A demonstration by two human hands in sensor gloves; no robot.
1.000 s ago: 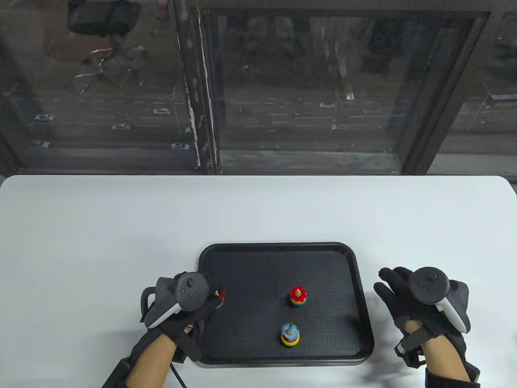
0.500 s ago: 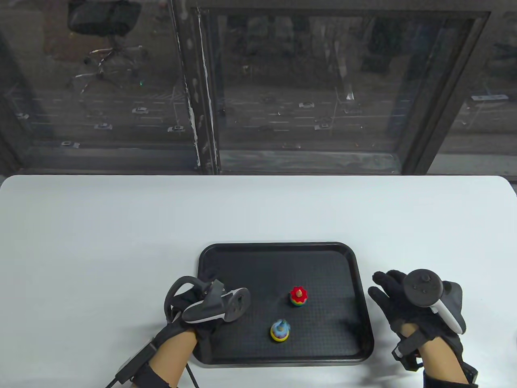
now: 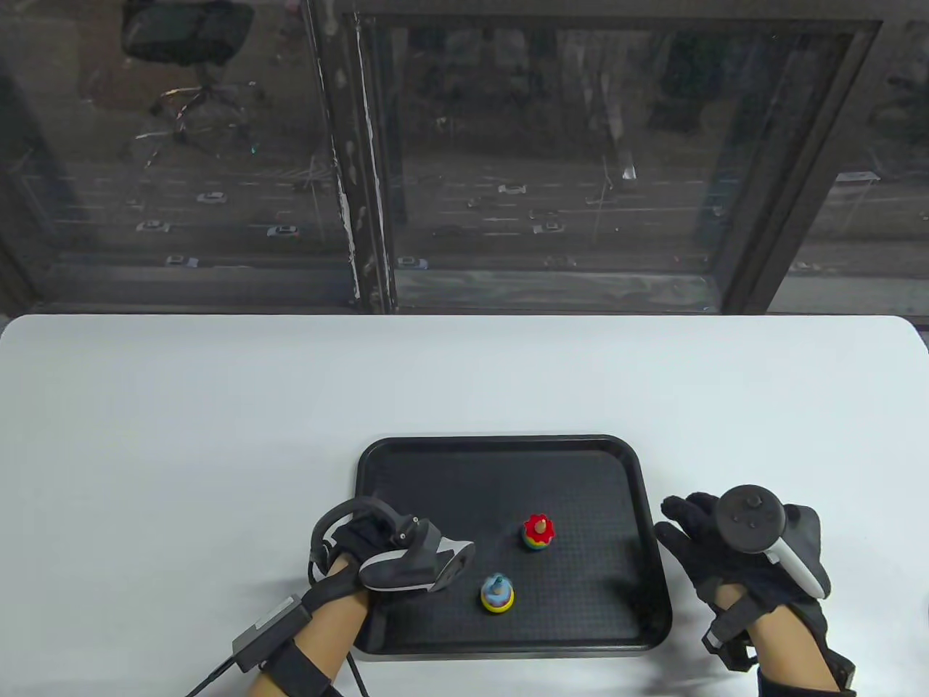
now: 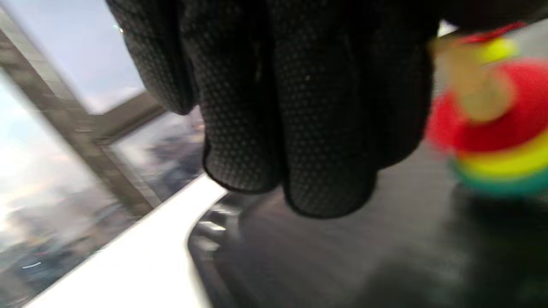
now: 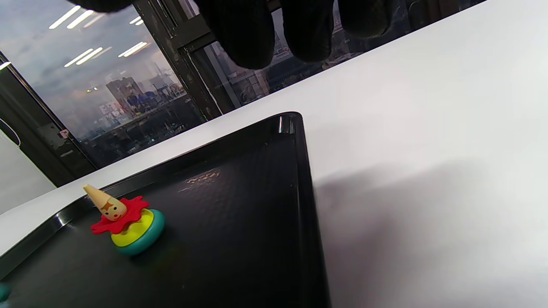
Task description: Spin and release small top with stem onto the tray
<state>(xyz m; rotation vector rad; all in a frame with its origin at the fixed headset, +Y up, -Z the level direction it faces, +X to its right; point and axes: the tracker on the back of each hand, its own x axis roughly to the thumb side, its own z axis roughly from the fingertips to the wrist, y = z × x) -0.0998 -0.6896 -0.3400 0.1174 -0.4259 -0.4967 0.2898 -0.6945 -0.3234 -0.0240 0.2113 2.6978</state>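
A black tray lies at the table's near edge. My left hand hovers low over its left part, rolled onto its side with the tracker facing right. In the left wrist view its fingers hang curled, and a blurred small top with red, yellow and green rings stands beside them. The top's wooden stem runs up into the glove, pinched. My right hand rests open and flat on the table just right of the tray; its fingers hang in the right wrist view.
Two other tops stand on the tray: a red-collared top at mid-tray and a blue-and-yellow top nearer me. White table surrounds the tray. A window wall stands behind the table's far edge.
My left hand rolled onto its side and moved right over the tray, hiding the top it holds. The blue-and-yellow top drifted left. My right hand slid slightly left and towards me.
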